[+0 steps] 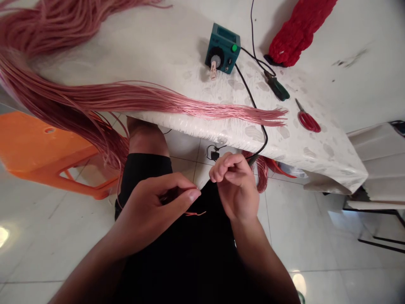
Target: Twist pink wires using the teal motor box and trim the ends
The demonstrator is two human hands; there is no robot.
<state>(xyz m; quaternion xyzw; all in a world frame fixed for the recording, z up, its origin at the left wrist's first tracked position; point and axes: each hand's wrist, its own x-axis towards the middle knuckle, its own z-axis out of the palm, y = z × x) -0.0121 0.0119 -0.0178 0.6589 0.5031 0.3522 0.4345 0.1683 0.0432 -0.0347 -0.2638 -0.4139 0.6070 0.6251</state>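
My left hand [158,204] is closed, thumb and forefinger pinched together over my lap. A thin pink cord runs down from the hanging bundle toward this hand, and frayed cord ends [195,213] stick out below its fingers. The pinched tip itself is too small to make out. Close by on the right, my right hand [237,183] has its fingers curled in, palm turned up. Whatever it may hold is hidden. On the table lies a long bundle of pink cords [177,103], its loose ends pointing right.
A teal motor box [223,48] with a green button stands on the table [329,156], its black cable dropping over the edge. Green-handled cutters [276,86], red scissors [308,120] and a red yarn bundle [300,31] lie right. An orange stool [41,147] is at left.
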